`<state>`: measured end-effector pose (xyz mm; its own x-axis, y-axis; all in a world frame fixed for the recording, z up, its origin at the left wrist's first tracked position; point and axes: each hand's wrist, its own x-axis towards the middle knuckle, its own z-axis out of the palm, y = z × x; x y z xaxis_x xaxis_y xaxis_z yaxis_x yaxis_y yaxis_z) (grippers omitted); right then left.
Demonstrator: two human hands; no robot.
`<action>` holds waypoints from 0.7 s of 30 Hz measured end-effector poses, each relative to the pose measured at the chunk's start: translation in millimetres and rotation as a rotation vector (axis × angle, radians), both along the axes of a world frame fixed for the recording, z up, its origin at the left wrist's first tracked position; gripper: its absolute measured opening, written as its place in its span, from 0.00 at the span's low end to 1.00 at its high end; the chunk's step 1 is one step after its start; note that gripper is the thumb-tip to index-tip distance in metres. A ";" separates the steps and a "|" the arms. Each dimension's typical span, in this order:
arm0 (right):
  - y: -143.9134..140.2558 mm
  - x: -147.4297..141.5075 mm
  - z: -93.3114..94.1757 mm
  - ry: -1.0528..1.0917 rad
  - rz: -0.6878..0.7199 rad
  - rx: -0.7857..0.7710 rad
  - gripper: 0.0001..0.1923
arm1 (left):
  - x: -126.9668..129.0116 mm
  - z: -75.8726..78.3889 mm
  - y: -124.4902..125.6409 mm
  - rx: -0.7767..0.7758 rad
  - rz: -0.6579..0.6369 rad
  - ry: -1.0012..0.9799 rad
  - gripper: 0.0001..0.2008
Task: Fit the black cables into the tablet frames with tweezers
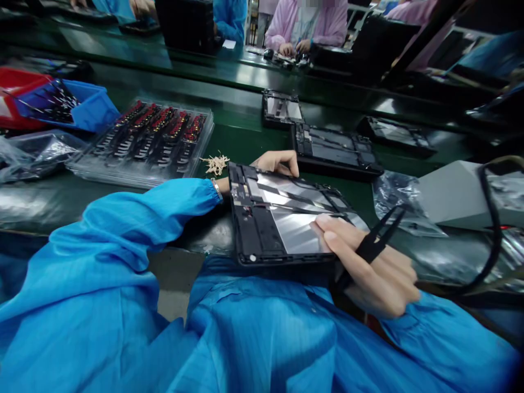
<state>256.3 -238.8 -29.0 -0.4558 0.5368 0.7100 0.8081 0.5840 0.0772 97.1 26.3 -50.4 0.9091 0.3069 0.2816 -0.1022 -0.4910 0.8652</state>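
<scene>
An opened tablet (262, 234) with silvery battery panels and black strips is tilted toward me over the front edge of the bench. My left hand (278, 162) is behind it, curled at its far edge and gripping it; part of that hand is hidden by the tablet. On the near right, my right hand (368, 262) rests its fingertips on a silvery panel. Black tweezers (380, 234) are tucked in that same hand, prongs pointing up and away from the tablet. Small pale strips (215, 164) lie in a heap beyond my left wrist.
Left of me are a clear tray (143, 142) of small parts, a blue bin (88, 103) with dark wires, and a red bin (20, 90). More opened tablets (335, 150) lie ahead. A grey box (454, 191) and clear plastic bag (399, 196) are right. Co-workers sit opposite.
</scene>
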 end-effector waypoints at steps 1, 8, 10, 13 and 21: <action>-1.0 -0.9 -3.2 -0.033 0.027 0.033 0.37 | -5.2 -6.4 2.0 0.009 0.011 0.034 0.18; -19.7 5.9 -16.4 -0.130 0.007 -0.101 0.19 | -79.8 -8.8 -0.2 0.479 0.457 0.432 0.17; -24.3 -1.1 -20.2 -0.127 -0.007 -0.161 0.15 | -96.1 -9.7 -11.3 0.478 0.387 0.494 0.24; -26.4 -12.1 -28.7 -0.104 -0.014 -0.279 0.15 | -107.7 -20.1 -30.4 0.430 0.363 0.506 0.31; -20.1 -9.1 -61.3 -0.030 0.061 -0.216 0.16 | -107.3 -8.8 -76.0 0.022 0.484 0.443 0.35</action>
